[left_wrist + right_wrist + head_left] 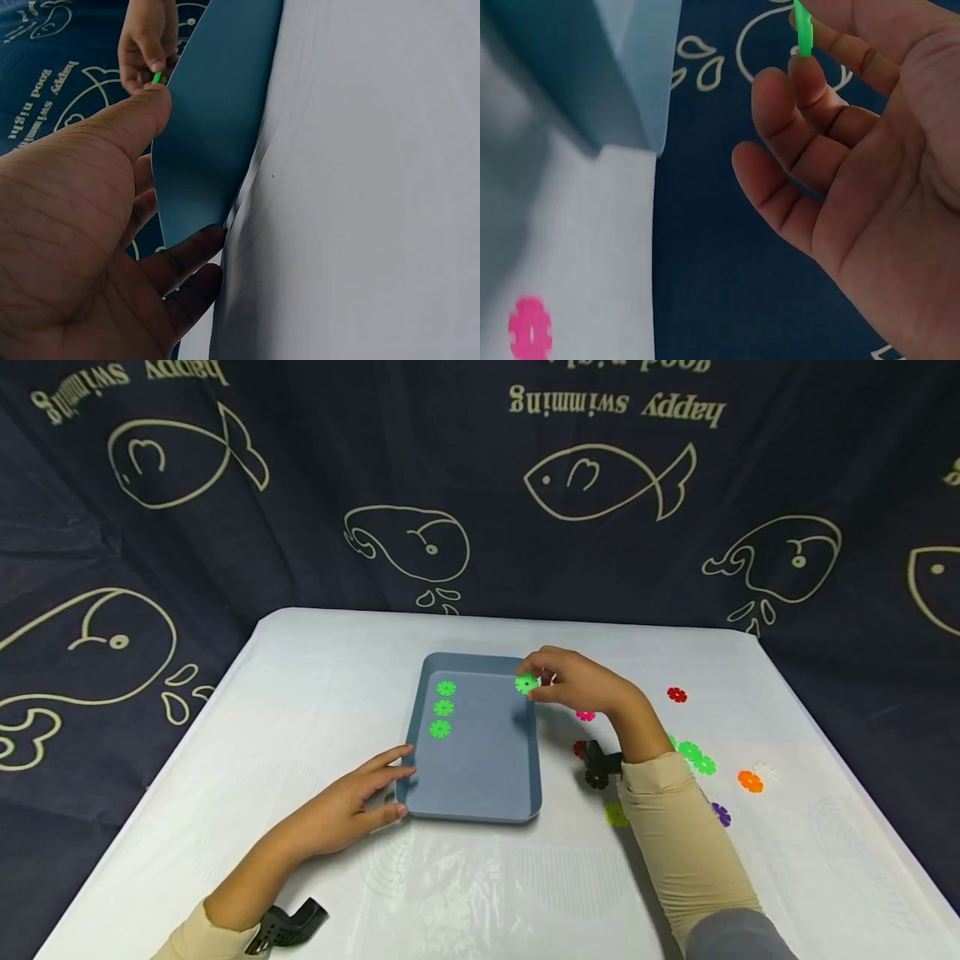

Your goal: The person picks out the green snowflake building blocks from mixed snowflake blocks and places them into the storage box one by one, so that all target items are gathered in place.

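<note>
Pinching a green disc point(522, 686) between the fingers point(537, 660) of the right hand point(576, 681), upper centre of the frame, over the upper-right corner of the tray point(480, 764)! Resting the left hand point(347, 810), fingers apart, at its left edge. Mid-placing, apparently; next, probably lower flat, let go. Bright, thin, round, notched at the rim.

The left of the wrist view is filled by the left hand point(86, 225), its thumb and fingers spread about the edge of a blue tray point(210, 112). The tray's smooth side is set above a white tabletop point(375, 187). At the top, a small green piece point(157, 77) is pinched by the right hand point(150, 34). Behind, a dark blue cloth point(86, 37) is printed with pale outlines and lettering.
</note>
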`<state>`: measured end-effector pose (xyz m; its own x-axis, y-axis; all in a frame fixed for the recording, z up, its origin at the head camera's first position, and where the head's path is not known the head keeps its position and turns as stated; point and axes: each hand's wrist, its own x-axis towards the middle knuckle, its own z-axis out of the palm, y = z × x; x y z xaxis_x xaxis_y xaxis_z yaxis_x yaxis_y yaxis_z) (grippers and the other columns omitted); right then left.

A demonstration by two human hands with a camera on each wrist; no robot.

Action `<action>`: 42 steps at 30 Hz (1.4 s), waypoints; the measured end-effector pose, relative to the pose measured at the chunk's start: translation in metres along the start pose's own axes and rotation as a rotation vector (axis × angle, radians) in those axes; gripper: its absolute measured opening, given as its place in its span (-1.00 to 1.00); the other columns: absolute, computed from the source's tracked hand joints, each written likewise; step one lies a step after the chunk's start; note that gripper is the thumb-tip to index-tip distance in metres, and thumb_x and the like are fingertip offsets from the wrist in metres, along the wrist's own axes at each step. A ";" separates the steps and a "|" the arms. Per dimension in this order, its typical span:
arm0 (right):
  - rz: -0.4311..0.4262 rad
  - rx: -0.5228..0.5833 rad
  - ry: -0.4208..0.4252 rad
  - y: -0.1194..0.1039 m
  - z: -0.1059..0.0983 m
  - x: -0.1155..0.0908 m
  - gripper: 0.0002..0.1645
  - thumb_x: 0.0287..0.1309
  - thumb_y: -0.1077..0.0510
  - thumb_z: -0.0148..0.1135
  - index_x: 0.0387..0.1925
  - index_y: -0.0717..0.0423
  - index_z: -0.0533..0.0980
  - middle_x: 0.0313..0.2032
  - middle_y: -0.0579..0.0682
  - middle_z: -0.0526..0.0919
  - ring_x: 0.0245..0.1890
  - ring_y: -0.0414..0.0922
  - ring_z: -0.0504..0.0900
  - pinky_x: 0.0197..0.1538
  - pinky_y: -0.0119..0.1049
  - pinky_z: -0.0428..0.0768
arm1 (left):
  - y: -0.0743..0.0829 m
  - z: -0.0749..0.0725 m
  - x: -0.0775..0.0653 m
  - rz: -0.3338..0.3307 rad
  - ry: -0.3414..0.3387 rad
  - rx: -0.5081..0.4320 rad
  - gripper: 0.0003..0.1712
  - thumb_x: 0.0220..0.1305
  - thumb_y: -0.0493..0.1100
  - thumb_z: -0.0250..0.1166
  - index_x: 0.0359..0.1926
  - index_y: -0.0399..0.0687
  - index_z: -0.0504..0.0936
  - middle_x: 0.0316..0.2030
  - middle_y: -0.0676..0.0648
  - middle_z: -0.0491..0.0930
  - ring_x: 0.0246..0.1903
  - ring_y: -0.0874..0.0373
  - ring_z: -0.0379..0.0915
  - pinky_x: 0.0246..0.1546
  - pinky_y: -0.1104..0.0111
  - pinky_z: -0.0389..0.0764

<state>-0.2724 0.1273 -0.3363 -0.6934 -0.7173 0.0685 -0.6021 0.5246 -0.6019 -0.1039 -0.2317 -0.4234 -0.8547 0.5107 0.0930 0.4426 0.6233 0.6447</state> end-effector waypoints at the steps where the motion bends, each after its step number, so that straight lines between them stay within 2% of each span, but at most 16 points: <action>1: -0.005 0.006 -0.002 -0.002 0.002 0.003 -0.70 0.23 0.22 0.34 0.01 0.06 0.60 -0.21 -0.02 0.52 -0.19 -0.07 0.47 -0.17 -0.16 0.51 | 0.000 0.000 0.000 0.000 0.002 0.000 -0.30 0.37 0.18 0.25 0.40 -0.04 0.42 0.52 0.05 0.06 0.43 0.00 0.09 0.26 -0.03 0.35; 15: -0.076 0.027 -0.055 -0.023 0.024 0.032 -0.67 0.22 0.23 0.37 0.03 0.07 0.60 -0.19 -0.02 0.52 -0.20 -0.07 0.47 -0.12 -0.18 0.51 | 0.001 0.000 0.000 -0.005 -0.001 -0.003 -0.31 0.37 0.17 0.25 0.40 -0.04 0.42 0.52 0.06 0.06 0.43 0.00 0.09 0.27 -0.03 0.34; 23: -0.108 -0.020 -0.092 -0.035 0.036 0.044 -0.66 0.24 0.20 0.35 0.06 0.07 0.59 -0.05 -0.02 0.58 -0.17 -0.08 0.52 -0.08 -0.20 0.53 | 0.001 0.000 0.000 -0.002 0.009 -0.001 -0.33 0.37 0.11 0.29 0.39 -0.05 0.44 0.52 0.05 0.07 0.43 0.00 0.10 0.27 -0.03 0.34; 29: -0.148 -0.021 -0.114 -0.044 0.045 0.052 -0.63 0.24 0.21 0.34 0.08 0.15 0.58 -0.02 0.00 0.59 -0.17 -0.07 0.54 -0.08 -0.23 0.55 | 0.000 0.000 0.000 -0.001 0.007 -0.007 -0.34 0.37 0.11 0.29 0.39 -0.04 0.43 0.52 0.06 0.07 0.43 0.00 0.10 0.26 -0.03 0.35; 39: -0.133 -0.011 -0.177 -0.053 0.063 0.061 -0.63 0.24 0.20 0.34 0.09 0.07 0.59 -0.10 -0.02 0.57 -0.14 -0.09 0.56 -0.08 -0.27 0.55 | -0.001 0.001 0.001 0.019 0.018 0.002 -0.32 0.37 0.18 0.25 0.38 -0.05 0.44 0.51 0.09 0.08 0.43 0.00 0.10 0.28 -0.02 0.33; 42: -0.126 -0.006 -0.203 -0.054 0.070 0.063 -0.63 0.25 0.20 0.34 0.09 0.09 0.59 -0.11 -0.01 0.56 -0.13 -0.09 0.57 -0.07 -0.27 0.56 | -0.002 0.001 0.001 0.018 0.019 0.008 -0.32 0.37 0.18 0.25 0.38 -0.04 0.44 0.51 0.09 0.08 0.43 0.00 0.11 0.27 -0.02 0.34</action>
<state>-0.2560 0.0221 -0.3551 -0.5196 -0.8542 -0.0191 -0.6815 0.4278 -0.5938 -0.1050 -0.2320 -0.4249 -0.8515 0.5105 0.1195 0.4602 0.6184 0.6370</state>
